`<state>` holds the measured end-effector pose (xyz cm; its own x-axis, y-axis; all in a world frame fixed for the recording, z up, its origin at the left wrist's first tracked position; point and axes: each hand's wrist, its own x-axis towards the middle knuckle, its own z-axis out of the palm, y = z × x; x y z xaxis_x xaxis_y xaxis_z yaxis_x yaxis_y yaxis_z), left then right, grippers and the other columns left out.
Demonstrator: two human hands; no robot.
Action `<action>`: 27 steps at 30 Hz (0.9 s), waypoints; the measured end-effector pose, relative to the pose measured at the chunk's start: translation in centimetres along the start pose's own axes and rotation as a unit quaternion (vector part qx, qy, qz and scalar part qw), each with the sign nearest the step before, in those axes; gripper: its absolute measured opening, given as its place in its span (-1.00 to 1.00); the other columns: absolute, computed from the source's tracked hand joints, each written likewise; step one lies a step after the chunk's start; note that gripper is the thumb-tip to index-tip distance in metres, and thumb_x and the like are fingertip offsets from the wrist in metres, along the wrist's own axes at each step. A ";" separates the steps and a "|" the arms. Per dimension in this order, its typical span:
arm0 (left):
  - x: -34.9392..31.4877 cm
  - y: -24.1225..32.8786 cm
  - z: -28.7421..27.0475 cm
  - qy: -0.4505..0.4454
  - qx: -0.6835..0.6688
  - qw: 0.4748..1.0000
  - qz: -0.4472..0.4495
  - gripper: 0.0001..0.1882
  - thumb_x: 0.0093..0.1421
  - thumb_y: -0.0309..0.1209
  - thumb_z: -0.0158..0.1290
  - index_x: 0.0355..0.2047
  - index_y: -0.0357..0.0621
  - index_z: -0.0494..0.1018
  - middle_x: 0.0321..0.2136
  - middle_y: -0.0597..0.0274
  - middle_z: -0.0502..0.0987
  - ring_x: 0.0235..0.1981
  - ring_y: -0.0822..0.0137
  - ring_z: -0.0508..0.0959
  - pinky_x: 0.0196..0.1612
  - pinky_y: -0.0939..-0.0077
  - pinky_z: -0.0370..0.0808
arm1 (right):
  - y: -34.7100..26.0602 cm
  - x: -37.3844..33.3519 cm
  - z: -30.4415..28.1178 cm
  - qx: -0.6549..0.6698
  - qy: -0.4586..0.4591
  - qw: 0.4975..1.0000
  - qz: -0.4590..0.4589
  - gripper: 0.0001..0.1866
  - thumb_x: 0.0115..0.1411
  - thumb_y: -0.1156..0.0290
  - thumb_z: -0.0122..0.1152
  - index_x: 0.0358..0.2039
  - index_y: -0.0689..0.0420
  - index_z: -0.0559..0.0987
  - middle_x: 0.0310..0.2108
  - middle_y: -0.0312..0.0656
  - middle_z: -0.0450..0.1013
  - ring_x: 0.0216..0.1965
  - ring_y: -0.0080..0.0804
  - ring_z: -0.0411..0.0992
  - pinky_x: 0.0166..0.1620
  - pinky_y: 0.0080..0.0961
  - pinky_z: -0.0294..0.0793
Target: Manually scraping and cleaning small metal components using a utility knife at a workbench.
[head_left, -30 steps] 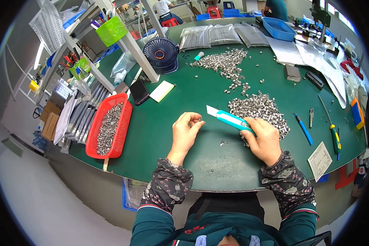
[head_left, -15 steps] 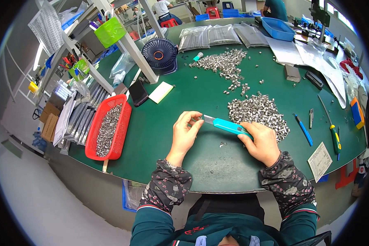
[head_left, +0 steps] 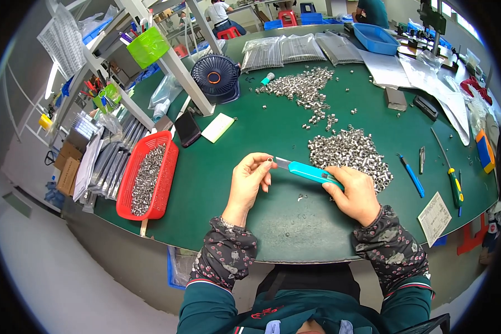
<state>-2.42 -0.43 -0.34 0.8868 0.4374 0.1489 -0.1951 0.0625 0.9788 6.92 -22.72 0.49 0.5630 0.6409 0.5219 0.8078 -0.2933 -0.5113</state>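
Note:
Pinched between the thumb and forefinger of my left hand (head_left: 249, 179) is a small metal ring (head_left: 270, 160). My right hand (head_left: 355, 192) is closed round a turquoise utility knife (head_left: 312, 172). Its blade (head_left: 283, 163) points left, with the tip close beside the ring; whether they touch I cannot tell. Behind my right hand lies a heap of short metal rings (head_left: 350, 153). Farther back spreads a looser pile of similar rings (head_left: 303, 89). A few tiny scraps (head_left: 301, 197) lie on the green table between my hands.
At the left stands a red basket (head_left: 170, 172) holding many metal rings. Behind it are a phone (head_left: 187, 129), a yellow notepad (head_left: 218, 127) and a fan (head_left: 215, 78). To the right lie a blue pen-like tool (head_left: 412, 177), a screwdriver (head_left: 455, 186) and a paper label (head_left: 434, 220).
My left hand has turned slightly and its lower fingers have loosened, so the ring shows more clearly at the fingertips. The knife in my right hand has barely moved.

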 end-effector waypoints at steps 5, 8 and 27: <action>0.2 -0.1 -0.8 -0.016 -0.182 0.980 -0.075 -0.87 0.16 -0.46 -0.03 -0.29 -0.21 0.40 -0.45 0.26 0.44 -0.66 0.62 0.30 -0.72 0.80 0.22 | -0.3 0.1 -0.1 0.011 -0.005 1.000 -0.009 -0.72 0.00 0.27 0.17 -0.28 0.12 0.50 -0.58 -0.17 0.38 -0.53 -0.19 0.39 -0.48 -0.31 0.35; 0.4 -0.1 -0.8 -0.018 -0.231 0.966 -0.112 -0.88 0.14 -0.46 -0.03 -0.30 -0.19 0.40 -0.48 0.29 0.41 -0.66 0.61 0.28 -0.73 0.79 0.18 | -0.2 0.1 0.0 0.019 -0.006 1.000 -0.017 -0.73 0.00 0.27 0.18 -0.29 0.12 0.50 -0.58 -0.16 0.38 -0.53 -0.18 0.40 -0.49 -0.30 0.35; 0.1 -0.4 -0.6 -0.041 -0.128 0.988 -0.070 -0.87 0.16 -0.43 -0.01 -0.32 -0.23 0.40 -0.52 0.32 0.37 -0.64 0.60 0.29 -0.72 0.77 0.22 | -0.4 0.0 -0.3 -0.005 0.067 0.997 -0.044 -0.73 -0.01 0.33 0.18 -0.26 0.12 0.49 -0.53 -0.15 0.39 -0.51 -0.19 0.40 -0.45 -0.34 0.37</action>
<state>-2.47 0.15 -0.84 0.9415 0.3351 0.0348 -0.1577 0.3470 0.9245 6.65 -22.79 0.97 0.5083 0.5635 0.6512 0.8560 -0.2480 -0.4535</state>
